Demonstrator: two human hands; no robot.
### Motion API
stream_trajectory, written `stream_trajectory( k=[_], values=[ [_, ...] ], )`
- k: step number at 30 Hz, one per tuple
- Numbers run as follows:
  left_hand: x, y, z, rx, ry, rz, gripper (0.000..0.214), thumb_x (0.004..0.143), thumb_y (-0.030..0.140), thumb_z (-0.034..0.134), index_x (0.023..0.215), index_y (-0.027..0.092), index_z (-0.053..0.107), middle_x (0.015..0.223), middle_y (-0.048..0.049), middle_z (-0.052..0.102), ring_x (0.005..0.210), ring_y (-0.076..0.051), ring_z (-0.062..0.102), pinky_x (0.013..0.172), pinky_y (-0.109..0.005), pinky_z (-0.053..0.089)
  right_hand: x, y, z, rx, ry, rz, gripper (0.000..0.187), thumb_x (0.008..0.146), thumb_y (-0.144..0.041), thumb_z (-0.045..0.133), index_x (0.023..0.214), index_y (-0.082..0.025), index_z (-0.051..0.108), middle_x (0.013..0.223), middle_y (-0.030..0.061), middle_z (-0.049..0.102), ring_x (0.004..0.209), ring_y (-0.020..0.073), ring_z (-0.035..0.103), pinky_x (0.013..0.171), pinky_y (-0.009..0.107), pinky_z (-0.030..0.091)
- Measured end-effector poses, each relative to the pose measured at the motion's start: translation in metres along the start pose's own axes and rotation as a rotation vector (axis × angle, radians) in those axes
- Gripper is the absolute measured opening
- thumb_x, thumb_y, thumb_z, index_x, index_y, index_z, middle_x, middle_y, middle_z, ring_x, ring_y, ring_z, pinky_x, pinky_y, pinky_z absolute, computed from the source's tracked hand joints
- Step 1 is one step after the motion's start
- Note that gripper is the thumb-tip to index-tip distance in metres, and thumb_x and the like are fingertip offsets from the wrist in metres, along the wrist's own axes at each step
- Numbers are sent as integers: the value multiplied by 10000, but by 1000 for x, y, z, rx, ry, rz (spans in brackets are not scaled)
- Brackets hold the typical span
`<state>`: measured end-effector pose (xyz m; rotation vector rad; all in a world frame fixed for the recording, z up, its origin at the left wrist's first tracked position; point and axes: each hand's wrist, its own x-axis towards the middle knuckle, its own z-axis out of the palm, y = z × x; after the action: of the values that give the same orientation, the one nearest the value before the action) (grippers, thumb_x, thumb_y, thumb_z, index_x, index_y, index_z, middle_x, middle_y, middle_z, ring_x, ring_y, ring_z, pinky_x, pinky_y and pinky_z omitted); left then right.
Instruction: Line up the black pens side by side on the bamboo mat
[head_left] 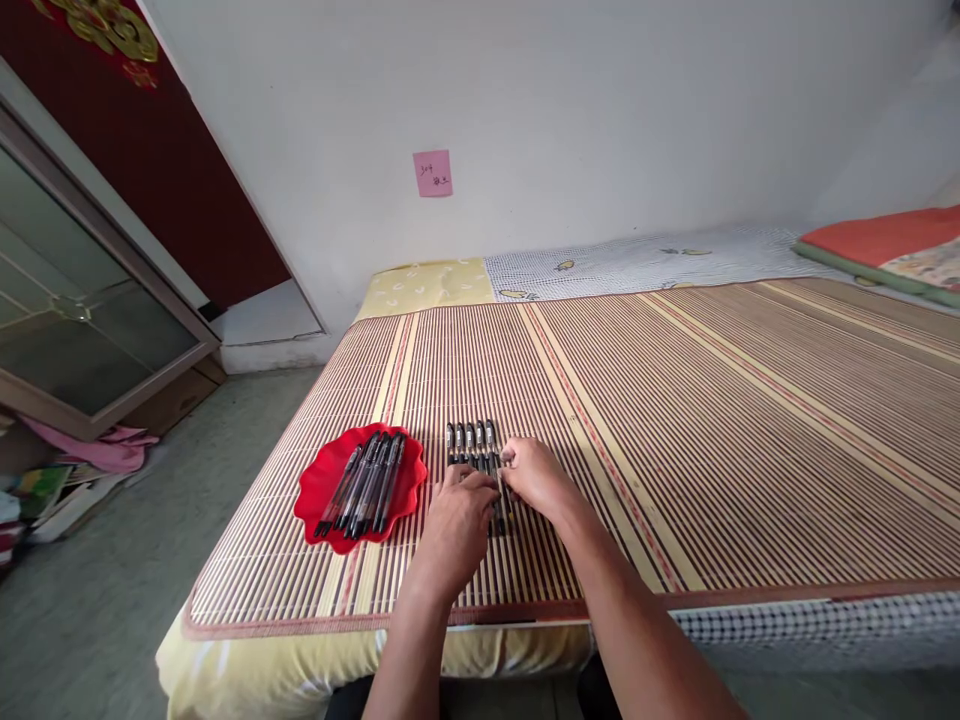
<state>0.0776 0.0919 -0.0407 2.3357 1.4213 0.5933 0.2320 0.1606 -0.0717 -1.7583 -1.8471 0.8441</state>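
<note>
Several black-capped pens (470, 437) lie side by side in a row on the striped bamboo mat (600, 420), caps pointing away from me. My left hand (461, 515) rests across the row with its fingers curled over the pens; they cover the barrels, and its thumb is hidden. At the right end of the row, my right hand (536, 475) has its fingertips closed on a pen, which is partly hidden. Left of the row, a red scalloped plate (311, 490) holds a loose bunch of similar pens (367, 485) with clear barrels.
The mat covers a bed with a yellow sheet (427, 283) and a checked one. Folded bedding (892, 245) is at the far right. A pink note (433, 173) is stuck to the white wall. A glass-panelled door (82, 290) and piled items stand at left.
</note>
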Motion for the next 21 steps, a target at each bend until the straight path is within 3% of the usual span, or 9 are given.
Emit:
stream_trajectory(
  k=[14,21],
  values=[
    [1,0,0,-2,-14,-13,269,934,46,532,858,168,760,1107,-64,738,1085,-258,540,995,-430,498,-1,-5,-5,-54,0,4,53,774,-148,722,808,-178,694,736,29,707,638,142,637,568,236,357],
    [0,1,-1,-3,-3,0,292,955,64,506,922,171,775,1093,-71,741,1069,-251,551,986,-430,509,0,-4,-3,-52,-6,7,59,772,-152,720,820,-185,714,730,29,711,709,157,666,588,229,379]
  ],
)
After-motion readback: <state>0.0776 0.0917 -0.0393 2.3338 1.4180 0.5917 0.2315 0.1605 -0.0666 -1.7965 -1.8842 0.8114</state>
